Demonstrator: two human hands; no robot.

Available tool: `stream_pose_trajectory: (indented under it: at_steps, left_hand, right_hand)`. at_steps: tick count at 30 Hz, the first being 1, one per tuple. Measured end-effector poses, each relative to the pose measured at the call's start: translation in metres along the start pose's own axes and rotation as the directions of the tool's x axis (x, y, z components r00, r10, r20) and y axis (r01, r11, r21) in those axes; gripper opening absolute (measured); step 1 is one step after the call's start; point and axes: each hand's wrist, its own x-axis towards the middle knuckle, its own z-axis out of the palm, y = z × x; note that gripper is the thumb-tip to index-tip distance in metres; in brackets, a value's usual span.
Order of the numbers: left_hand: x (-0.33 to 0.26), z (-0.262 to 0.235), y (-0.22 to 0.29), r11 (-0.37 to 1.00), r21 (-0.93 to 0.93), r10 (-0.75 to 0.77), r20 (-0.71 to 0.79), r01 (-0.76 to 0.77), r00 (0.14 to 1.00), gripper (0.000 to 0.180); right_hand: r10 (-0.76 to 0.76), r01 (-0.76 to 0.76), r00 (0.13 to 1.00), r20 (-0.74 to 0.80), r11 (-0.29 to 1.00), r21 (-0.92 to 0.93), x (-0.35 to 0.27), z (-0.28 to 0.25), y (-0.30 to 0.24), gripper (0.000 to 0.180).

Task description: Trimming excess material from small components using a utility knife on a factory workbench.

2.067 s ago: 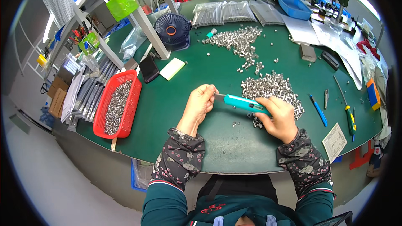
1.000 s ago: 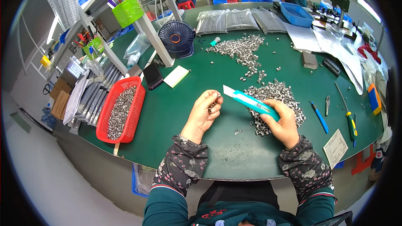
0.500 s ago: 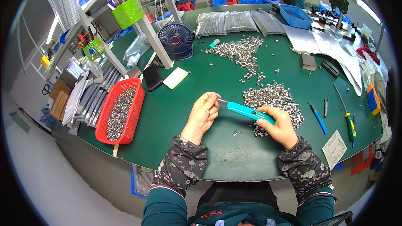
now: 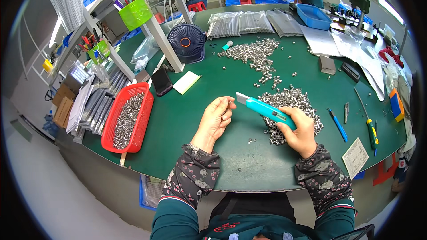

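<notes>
My right hand [image 4: 299, 132] is wrapped round a turquoise utility knife [image 4: 270, 110]. Its bare blade points up and left, a short way from my left fingertips. My left hand [image 4: 216, 118] pinches a small metal piece [image 4: 230, 102], mostly hidden by the fingers. Below and behind the knife lies a heap of small, shiny metal rings [image 4: 299, 102] on the green table. Farther off, a looser spread of similar rings [image 4: 255, 55] reaches toward the back. A few tiny scraps [image 4: 252, 141] lie on the table between my forearms.
A red basket [image 4: 148, 120] of metal pieces stands at left, near a phone [image 4: 162, 82], a yellow notepad [image 4: 186, 82] and a fan [image 4: 187, 43]. At right lie a blue pen-shaped tool [image 4: 339, 126], a screwdriver [image 4: 372, 134] and a paper card [image 4: 355, 158]. Other people sit in the background.
The knife's blade has come away from my left fingertips and tilted up, as my right hand moved slightly. My left hand stays nearly in place, still pinching.
</notes>
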Motion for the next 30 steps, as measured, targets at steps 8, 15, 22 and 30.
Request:
stream_pose_trajectory:
  at_steps: [8,15,22,30]
  left_hand:
    - [-0.0010,0.0026,0.0035,0.995,-0.100,-0.007,0.065,0.013,0.998,0.014]
    - [-0.0009,0.0012,0.0022,0.993,-0.117,-0.001,0.071,0.009,0.997,0.013]
    - [-0.0005,-0.0022,-0.0012,1.000,0.010,-0.004,0.109,0.003,0.994,0.017]
    - [-0.0015,0.0043,0.0017,0.991,-0.062,-0.119,0.006,0.119,0.993,0.024]
  right_hand:
    - [0.080,-0.088,0.991,0.103,0.993,0.078,-0.0023,-0.0009,0.0036,0.029]
    - [0.249,-0.298,0.931,0.267,0.941,0.159,-0.0010,-0.0031,0.0025,0.030]
    - [0.077,-0.085,0.981,0.180,0.996,0.037,-0.0015,-0.0027,0.0049,0.030]
    - [0.149,-0.139,0.987,-0.064,0.980,0.143,0.0007,-0.0076,0.0038,0.028]
